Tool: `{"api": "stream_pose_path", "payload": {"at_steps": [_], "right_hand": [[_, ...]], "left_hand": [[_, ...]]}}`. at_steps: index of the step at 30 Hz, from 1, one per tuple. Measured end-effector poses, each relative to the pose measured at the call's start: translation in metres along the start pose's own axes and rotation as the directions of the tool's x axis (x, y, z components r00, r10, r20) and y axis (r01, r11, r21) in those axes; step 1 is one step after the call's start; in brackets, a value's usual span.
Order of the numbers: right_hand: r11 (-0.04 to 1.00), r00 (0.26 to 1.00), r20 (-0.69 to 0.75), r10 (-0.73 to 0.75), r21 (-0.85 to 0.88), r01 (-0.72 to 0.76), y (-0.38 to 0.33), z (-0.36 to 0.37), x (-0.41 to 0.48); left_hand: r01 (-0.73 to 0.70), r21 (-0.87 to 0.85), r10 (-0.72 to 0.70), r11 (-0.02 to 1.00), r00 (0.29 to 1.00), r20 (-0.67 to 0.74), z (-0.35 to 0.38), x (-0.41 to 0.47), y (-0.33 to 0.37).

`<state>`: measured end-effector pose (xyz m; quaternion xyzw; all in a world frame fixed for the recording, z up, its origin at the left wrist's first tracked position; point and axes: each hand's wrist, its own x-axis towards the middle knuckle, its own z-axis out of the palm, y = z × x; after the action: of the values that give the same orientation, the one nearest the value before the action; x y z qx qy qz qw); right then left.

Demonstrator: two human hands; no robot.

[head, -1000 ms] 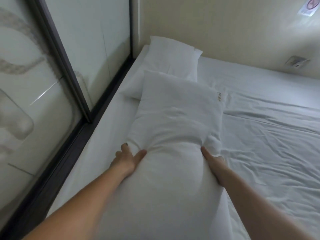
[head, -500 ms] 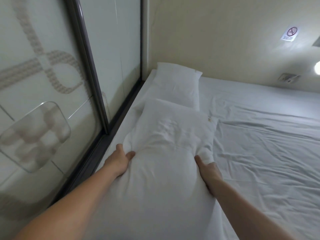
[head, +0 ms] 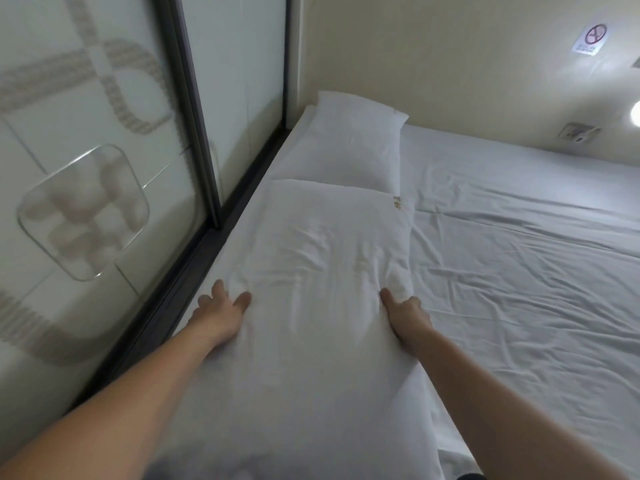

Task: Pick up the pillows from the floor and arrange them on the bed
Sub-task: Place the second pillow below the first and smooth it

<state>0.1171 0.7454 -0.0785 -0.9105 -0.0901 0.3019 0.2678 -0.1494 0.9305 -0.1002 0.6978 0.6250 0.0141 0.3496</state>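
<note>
A long white pillow [head: 322,278] with a small gold mark near its far right corner lies lengthwise along the left side of the bed [head: 519,265]. My left hand [head: 221,313] rests on its left edge with the fingers spread apart. At the right edge my right hand [head: 405,313] pinches a fold of the pillow's cloth. A second white pillow [head: 349,143] lies flat in the far left corner against the wall, its near end tucked under the first pillow's far end.
A frosted glass partition [head: 97,188] with a dark frame runs close along the bed's left side. The cream wall [head: 450,64] behind carries a no-smoking sign [head: 593,39], a socket [head: 577,132] and a lit lamp [head: 635,113]. Wrinkled white sheet covers the bed's right part.
The pillow has come down flat and slid toward the far pillow. Both hands moved forward with it, and the left hand's fingers have spread open on its edge.
</note>
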Motion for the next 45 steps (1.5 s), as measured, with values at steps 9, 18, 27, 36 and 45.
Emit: {"api": "stream_pose_path", "payload": {"at_steps": [9, 18, 27, 36, 45], "right_hand": [[0.704, 0.83, 0.093, -0.549, -0.484, 0.52, -0.004, 0.043, -0.037], [0.604, 0.846, 0.123, -0.518, -0.647, 0.464, -0.014, 0.03, -0.061], [0.588, 0.818, 0.232, -0.527, -0.595, 0.547, -0.086, -0.072, -0.164], [0.629, 0.837, 0.315, -0.447, -0.554, 0.545, -0.092, -0.161, -0.242], [0.664, 0.886, 0.304, -0.35, -0.587, 0.463, -0.029, -0.17, -0.263]], "left_hand": [[-0.461, 0.398, 0.447, 0.793, 0.885, 0.133, 0.038, -0.037, 0.041], [-0.427, 0.456, 0.359, 0.781, 0.904, 0.233, 0.015, -0.055, 0.048], [-0.263, 0.302, 0.132, 0.916, 0.911, 0.392, -0.111, -0.135, 0.1], [-0.126, 0.255, 0.015, 0.959, 0.918, 0.396, -0.2, -0.244, 0.113], [-0.039, 0.211, -0.032, 0.977, 0.946, 0.322, -0.198, -0.281, 0.07]]}}
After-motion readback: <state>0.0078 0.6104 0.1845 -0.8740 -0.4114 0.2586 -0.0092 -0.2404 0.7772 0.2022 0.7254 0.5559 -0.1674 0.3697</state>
